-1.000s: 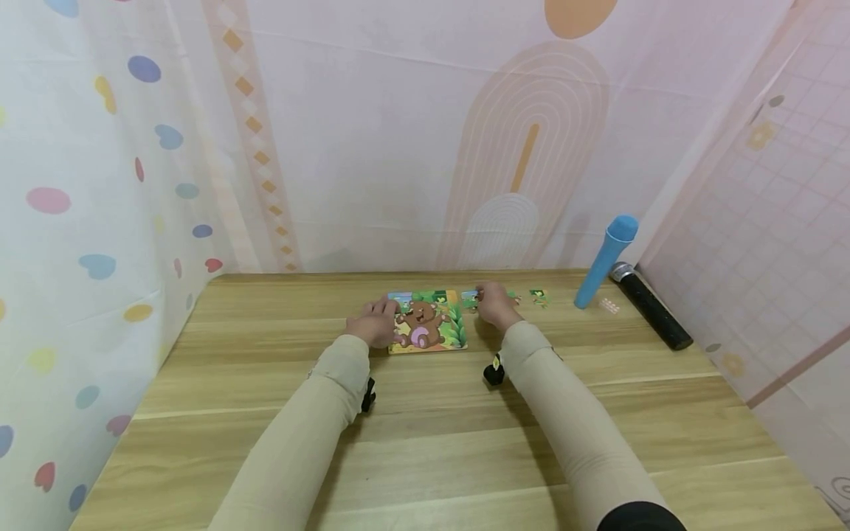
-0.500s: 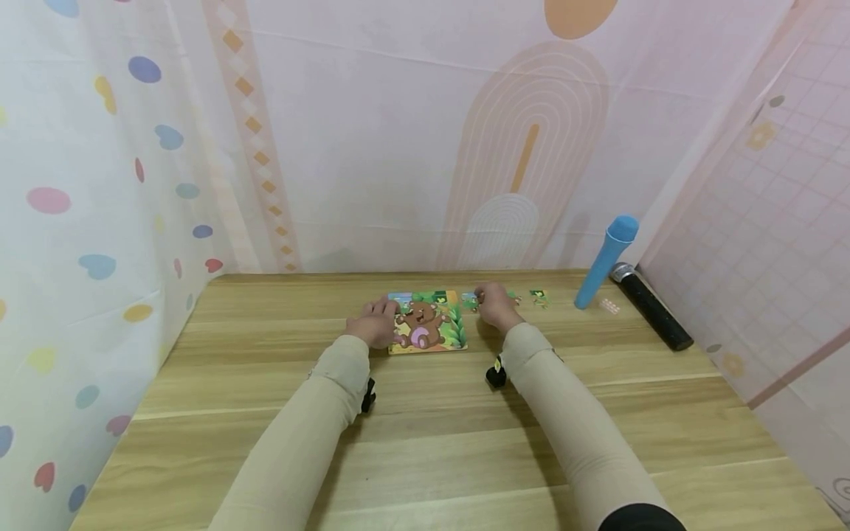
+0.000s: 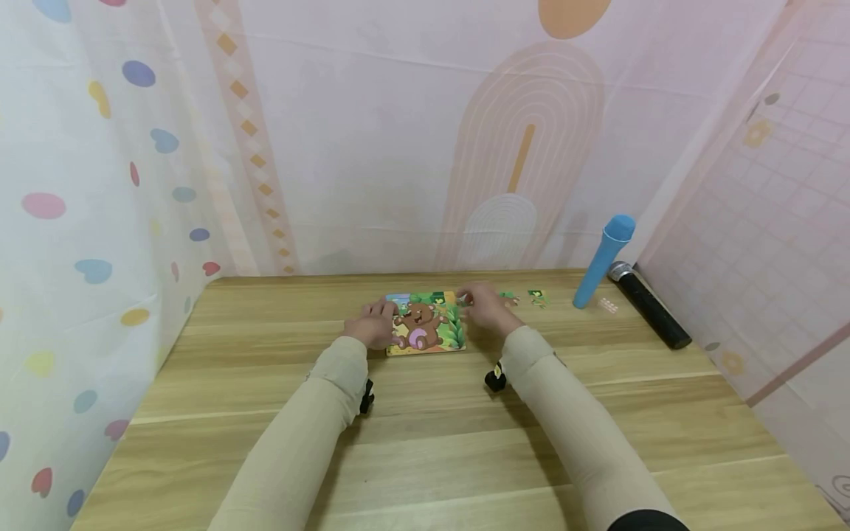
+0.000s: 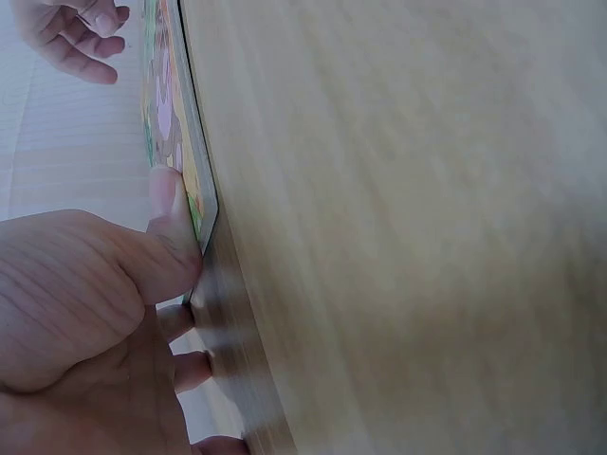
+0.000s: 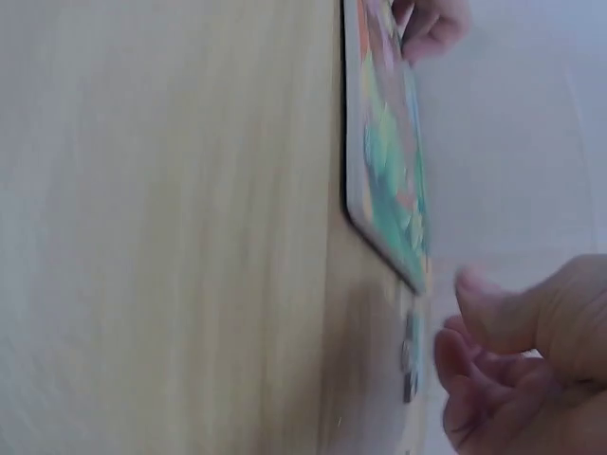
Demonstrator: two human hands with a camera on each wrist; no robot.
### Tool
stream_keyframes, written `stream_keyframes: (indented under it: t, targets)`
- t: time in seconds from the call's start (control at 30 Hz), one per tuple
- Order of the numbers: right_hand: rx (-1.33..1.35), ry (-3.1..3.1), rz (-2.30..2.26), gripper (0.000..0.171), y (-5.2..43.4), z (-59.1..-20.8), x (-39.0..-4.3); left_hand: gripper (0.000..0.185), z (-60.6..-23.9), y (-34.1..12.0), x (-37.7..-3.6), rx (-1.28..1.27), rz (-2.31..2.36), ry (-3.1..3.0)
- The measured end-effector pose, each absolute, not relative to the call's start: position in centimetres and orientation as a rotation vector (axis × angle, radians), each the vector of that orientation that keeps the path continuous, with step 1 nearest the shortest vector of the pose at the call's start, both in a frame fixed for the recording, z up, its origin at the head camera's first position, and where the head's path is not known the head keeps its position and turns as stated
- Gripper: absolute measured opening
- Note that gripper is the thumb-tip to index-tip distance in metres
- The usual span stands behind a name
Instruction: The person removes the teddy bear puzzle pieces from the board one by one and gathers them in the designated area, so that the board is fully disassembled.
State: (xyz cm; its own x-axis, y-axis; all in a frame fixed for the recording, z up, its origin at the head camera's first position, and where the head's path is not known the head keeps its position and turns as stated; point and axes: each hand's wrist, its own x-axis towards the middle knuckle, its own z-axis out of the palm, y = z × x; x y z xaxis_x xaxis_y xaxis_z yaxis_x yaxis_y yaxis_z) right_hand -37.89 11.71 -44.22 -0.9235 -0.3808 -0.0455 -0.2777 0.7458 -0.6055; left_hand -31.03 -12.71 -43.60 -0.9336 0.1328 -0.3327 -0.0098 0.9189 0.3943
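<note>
From my head view, the bear puzzle lies flat near the far middle of the tabletop. My left hand rests at its left edge, and my right hand is at its upper right corner, fingers curled; I cannot tell whether they pinch a piece. Loose pieces lie just beyond it.

At my left wrist, my thumb presses the board's edge.

At my right wrist, my fingers hang loosely curled beside the corner. The board looks thin, stiff and light, best pinned by its rim.
</note>
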Motion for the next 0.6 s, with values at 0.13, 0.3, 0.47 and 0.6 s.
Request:
stream_keyframes:
  t: [0.13, 0.3, 0.47, 0.6]
  targets:
    - [-0.663, 2.71, -0.847, 0.039, 11.2, -44.3, -37.2, 0.06, -43.6, -12.7, -31.1, 0.085, 0.558, 2.717]
    - [-0.682, 2.755, -0.727, 0.043, 10.7, -44.8, -36.7, 0.069, -44.2, -12.8, -31.5, 0.109, 0.555, 2.72]
    - [-0.638, 2.776, -0.744, 0.042, 10.3, -45.0, -36.5, 0.074, -43.4, -12.6, -31.2, 0.137, 0.489, 2.684]
    - [-0.62, 2.776, -0.745, 0.041, 10.2, -45.0, -36.4, 0.075, -43.5, -12.5, -31.4, 0.147, 0.478, 2.666]
